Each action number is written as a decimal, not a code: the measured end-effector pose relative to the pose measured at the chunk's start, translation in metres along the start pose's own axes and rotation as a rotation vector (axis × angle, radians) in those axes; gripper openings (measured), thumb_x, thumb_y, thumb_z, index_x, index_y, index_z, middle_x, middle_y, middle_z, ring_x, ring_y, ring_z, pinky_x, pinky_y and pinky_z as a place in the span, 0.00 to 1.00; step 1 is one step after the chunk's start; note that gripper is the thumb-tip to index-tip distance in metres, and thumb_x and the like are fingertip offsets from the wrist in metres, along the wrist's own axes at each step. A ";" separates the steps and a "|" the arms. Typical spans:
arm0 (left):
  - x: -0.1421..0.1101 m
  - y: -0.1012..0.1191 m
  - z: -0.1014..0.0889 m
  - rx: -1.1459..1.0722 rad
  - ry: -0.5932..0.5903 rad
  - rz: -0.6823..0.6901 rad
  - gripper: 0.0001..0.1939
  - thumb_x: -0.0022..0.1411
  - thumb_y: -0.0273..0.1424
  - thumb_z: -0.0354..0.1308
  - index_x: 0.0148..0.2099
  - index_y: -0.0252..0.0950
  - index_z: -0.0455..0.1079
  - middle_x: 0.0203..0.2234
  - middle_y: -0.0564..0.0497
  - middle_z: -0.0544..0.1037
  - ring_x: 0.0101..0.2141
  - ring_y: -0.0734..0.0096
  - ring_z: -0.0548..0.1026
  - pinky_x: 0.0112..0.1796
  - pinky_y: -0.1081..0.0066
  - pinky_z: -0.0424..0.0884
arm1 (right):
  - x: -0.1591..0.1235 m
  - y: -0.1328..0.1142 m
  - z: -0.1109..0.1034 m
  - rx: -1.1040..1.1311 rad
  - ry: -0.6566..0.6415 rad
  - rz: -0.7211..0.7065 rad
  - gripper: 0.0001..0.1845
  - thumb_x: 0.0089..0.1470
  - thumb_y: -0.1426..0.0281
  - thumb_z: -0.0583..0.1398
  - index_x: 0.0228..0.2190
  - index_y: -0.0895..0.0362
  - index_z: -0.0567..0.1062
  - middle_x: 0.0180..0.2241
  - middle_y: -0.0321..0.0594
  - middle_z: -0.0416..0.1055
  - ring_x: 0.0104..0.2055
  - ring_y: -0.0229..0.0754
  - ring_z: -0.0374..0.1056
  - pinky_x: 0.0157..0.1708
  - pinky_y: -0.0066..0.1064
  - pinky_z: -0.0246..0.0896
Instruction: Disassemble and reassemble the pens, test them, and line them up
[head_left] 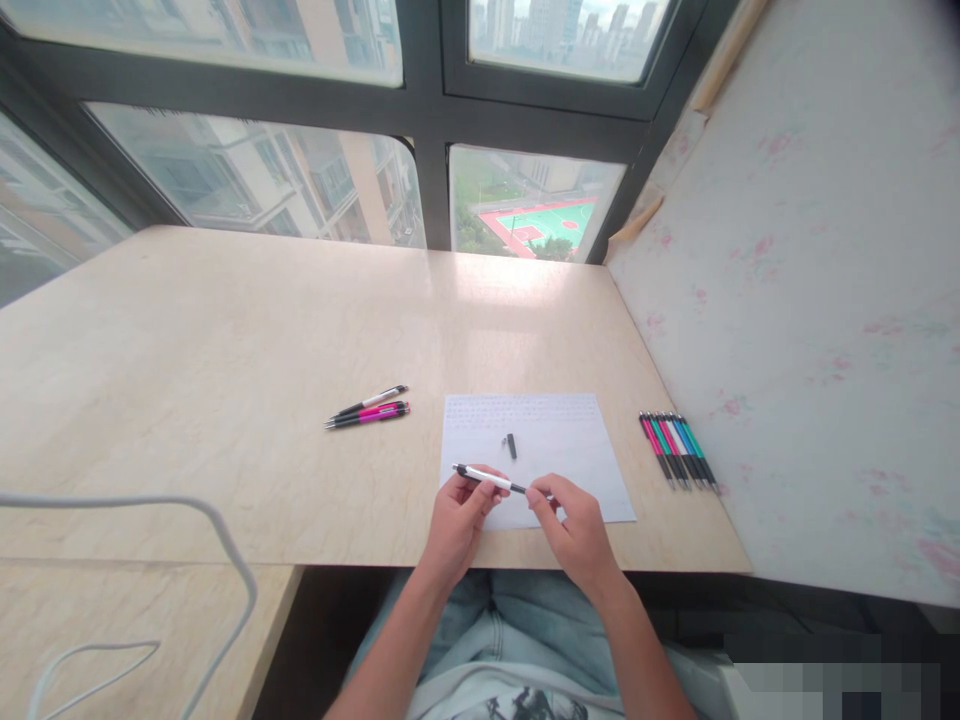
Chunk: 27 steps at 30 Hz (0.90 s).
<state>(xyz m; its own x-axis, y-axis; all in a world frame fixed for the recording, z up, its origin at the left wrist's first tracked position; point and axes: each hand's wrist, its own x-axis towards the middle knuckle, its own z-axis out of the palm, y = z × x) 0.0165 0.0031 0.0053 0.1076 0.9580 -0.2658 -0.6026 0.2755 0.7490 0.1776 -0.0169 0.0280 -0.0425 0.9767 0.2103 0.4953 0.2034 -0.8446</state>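
My left hand (459, 520) is closed around the white barrel of a ballpoint pen (487, 479), its black clip end pointing up and left. My right hand (574, 525) pinches at the narrow dark end on the other side; the fingertips hide what exactly lies between them. Under both hands is a white sheet of paper (592, 470) with lines of writing along its top. A black tapered pen grip (511, 446) rests loose on the sheet, and a tiny metallic piece (504, 441) lies just left of it, too small to make out.
Several pens (367, 415) lie grouped left of the paper. A row of several colored pens (677, 450) sits at the right, by the wallpapered wall (810, 330). A white cable (217, 520) loops over the left front of the desk (225, 350). Windows stand behind.
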 end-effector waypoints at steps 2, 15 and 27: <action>0.000 0.000 0.000 -0.004 -0.001 -0.002 0.09 0.54 0.30 0.68 0.37 0.33 0.77 0.31 0.50 0.79 0.31 0.74 0.74 0.35 0.75 0.69 | 0.000 0.001 0.000 0.038 -0.002 0.009 0.15 0.63 0.62 0.54 0.28 0.55 0.73 0.26 0.37 0.72 0.28 0.39 0.67 0.29 0.29 0.62; 0.003 0.002 -0.003 -0.114 0.059 -0.007 0.10 0.54 0.30 0.69 0.38 0.32 0.76 0.33 0.49 0.78 0.31 0.78 0.74 0.34 0.80 0.71 | 0.045 0.022 0.030 -0.467 0.090 0.177 0.08 0.55 0.64 0.59 0.36 0.55 0.74 0.34 0.40 0.73 0.37 0.44 0.69 0.32 0.30 0.57; 0.003 0.002 -0.002 -0.114 0.070 -0.018 0.10 0.53 0.31 0.70 0.37 0.32 0.77 0.32 0.49 0.78 0.31 0.78 0.74 0.33 0.80 0.71 | 0.023 0.028 -0.003 0.039 0.092 0.392 0.10 0.54 0.61 0.61 0.34 0.55 0.74 0.30 0.40 0.76 0.31 0.44 0.71 0.35 0.34 0.63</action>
<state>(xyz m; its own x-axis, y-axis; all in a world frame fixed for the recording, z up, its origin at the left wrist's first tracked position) 0.0144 0.0062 0.0052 0.0662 0.9438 -0.3237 -0.6872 0.2783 0.6711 0.1929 0.0116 0.0103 0.2223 0.9709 -0.0894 0.4255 -0.1791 -0.8870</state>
